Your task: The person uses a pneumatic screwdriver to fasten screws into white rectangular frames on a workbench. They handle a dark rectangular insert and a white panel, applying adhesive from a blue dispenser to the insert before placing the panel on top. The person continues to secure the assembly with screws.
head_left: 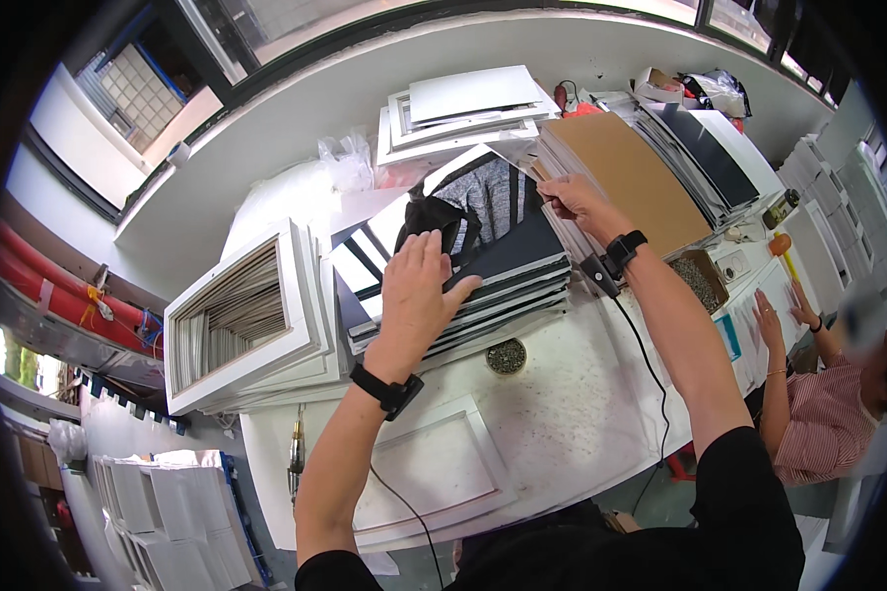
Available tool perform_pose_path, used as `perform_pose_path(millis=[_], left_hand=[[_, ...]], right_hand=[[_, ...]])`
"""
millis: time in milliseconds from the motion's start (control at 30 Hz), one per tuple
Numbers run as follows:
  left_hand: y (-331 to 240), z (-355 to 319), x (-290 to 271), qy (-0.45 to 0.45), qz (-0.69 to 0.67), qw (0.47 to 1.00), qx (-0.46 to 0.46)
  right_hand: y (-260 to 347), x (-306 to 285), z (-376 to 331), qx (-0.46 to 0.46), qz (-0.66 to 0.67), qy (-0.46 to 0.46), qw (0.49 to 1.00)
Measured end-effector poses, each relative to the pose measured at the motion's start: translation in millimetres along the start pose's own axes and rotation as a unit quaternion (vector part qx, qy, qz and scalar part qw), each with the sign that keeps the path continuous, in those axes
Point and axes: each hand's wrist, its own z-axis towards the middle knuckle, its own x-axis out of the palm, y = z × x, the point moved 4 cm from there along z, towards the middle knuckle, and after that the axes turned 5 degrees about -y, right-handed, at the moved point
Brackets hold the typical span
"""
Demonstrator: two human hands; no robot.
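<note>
Beyond the round container [507,357] on the table [581,394], your left hand [416,298] spreads open, gripping nothing, over the central mirrored panel stack [512,258], while your right hand [583,203] curls at its far right corner, hold indeterminable.

No text, label, brand, number or sign can be read.
</note>
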Motion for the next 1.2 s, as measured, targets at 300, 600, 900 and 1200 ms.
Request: perform_pose_path(millis=[300,600,900,1200], left_hand=[[-18,-2,0,-0.085,0.005,0.995,0.042],[-31,2,-98,-0.189,0.059,0.977,0.073],[-82,-84,-189,0.108,-0.17,0.979,0.023],[34,-267,-130,0.095,-0.174,0.951,-0.237]], right_hand=[[57,-9,-72,-0.059,0.03,-0.032,0.997],[139,-19,-193,-0.184,0.148,0.097,0.967],[28,-67,-332,-0.279,-0.109,0.114,0.947],[-191,22,-390,0.009,0.128,0.099,0.987]])
